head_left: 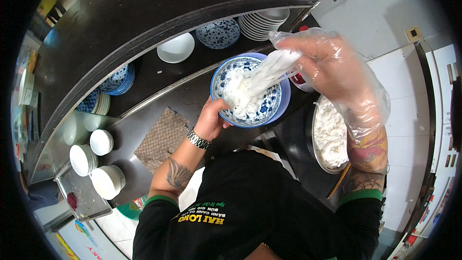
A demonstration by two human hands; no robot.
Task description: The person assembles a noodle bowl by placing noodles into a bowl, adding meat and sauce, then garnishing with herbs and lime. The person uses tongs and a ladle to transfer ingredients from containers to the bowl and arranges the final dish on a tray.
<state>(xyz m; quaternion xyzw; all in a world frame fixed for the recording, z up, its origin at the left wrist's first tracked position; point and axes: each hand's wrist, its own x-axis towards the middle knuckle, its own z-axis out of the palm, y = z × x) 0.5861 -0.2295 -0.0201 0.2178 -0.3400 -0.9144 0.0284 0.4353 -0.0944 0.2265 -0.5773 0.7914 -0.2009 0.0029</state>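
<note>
My left hand point(211, 119) grips the near-left rim of a blue-and-white patterned bowl point(270, 109), thumb over the edge. White noodles point(243, 97) lie in the bowl. From above its right side, my right hand point(332, 62), in a clear plastic glove, pinches a bunch of white noodles point(269, 73) that hangs down into it. A pale purple bowl or basin point(286, 97) shows behind and below the patterned bowl. A round metal pot point(314, 139) filled with more white noodles stands to the right, below my right wrist.
A dark shelf point(144, 7) curves overhead. Beneath it stand stacked white plates point(260, 25), a patterned blue dish point(218, 33) and a white bowl point(175, 48). A brown checked cloth point(162, 139) lies left of my forearm, with stacked white bowls point(108, 182) beyond. A brown stick point(339, 181) lies by the pot.
</note>
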